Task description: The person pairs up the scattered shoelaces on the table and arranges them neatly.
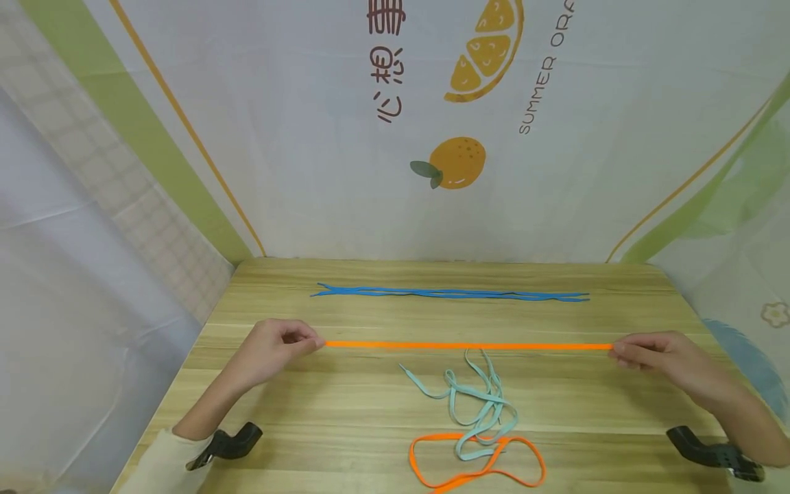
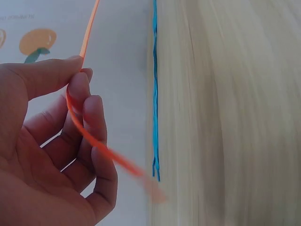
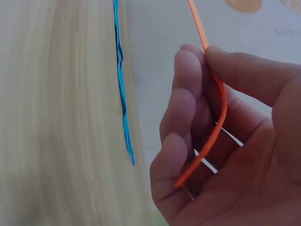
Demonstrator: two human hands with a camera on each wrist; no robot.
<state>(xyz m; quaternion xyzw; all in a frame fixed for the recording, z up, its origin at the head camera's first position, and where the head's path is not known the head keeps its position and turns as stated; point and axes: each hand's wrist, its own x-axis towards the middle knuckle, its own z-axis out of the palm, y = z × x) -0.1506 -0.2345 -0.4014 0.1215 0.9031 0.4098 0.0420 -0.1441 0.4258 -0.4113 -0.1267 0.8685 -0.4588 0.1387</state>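
Observation:
An orange shoelace (image 1: 469, 346) is stretched straight and level across the head view, above the table. My left hand (image 1: 280, 350) pinches it near one end between thumb and index finger; a loose orange tail hangs past the palm in the left wrist view. My right hand (image 1: 654, 357) pinches near the other end, and its short tail (image 3: 214, 134) curves over the fingers in the right wrist view. Below the taut lace lies a tangled mint-green shoelace (image 1: 487, 398). It overlaps a looped second orange shoelace (image 1: 412, 460) near the table's front.
Blue shoelaces (image 1: 444, 293) lie straight, side by side, along the back of the wooden table (image 1: 308, 425). A white printed curtain (image 1: 321, 137) hangs behind the table and along its sides.

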